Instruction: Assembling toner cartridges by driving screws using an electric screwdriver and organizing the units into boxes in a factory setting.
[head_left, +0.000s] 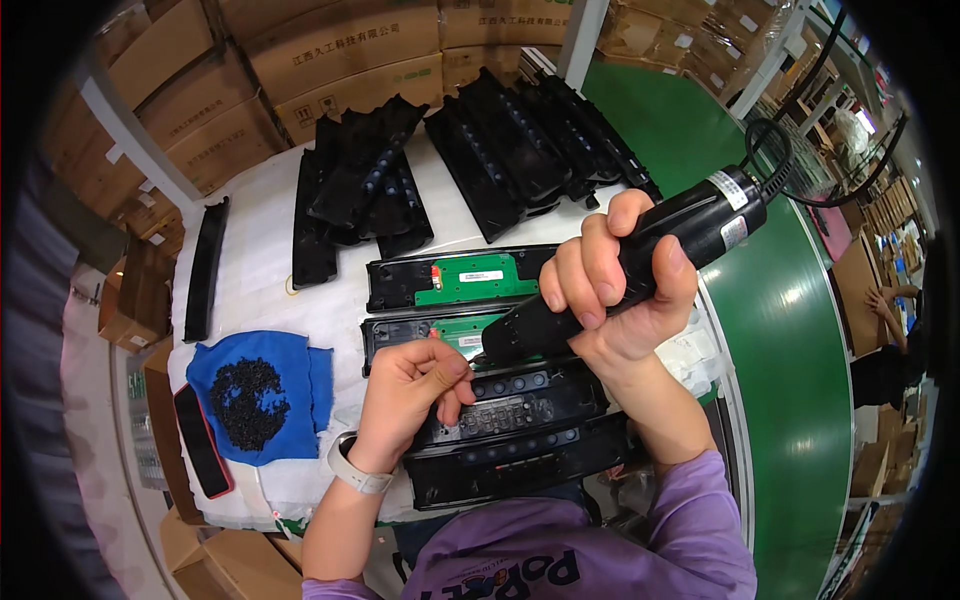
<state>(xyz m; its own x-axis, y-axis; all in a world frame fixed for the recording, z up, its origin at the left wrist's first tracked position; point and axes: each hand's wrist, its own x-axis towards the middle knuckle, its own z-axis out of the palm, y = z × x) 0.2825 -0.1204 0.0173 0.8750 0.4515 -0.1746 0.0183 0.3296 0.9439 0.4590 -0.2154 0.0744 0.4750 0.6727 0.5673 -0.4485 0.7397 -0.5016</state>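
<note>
A black corded electric screwdriver (665,245) is wrapped by the fingers of my right hand (625,290), its nose pointing down and left. Close to its tip, my left hand (415,390) is closed in a pinch; what lies between thumb and finger is too small to make out. Beneath both hands lie long black plastic housings in a row. The far housing (395,285) holds a green circuit board (515,282). Another board (455,330) sits in the second housing, partly covered by the screwdriver. Two nearer housings, one here (560,400), show rows of round dark buttons.
Small black screws (250,405) are heaped on a blue cloth (310,400) at the left, beside a red-edged phone (203,445). Black housings (370,190) are stacked at the back, and a single strip (205,270) lies far left. The screwdriver's cable (785,150) loops at the upper right.
</note>
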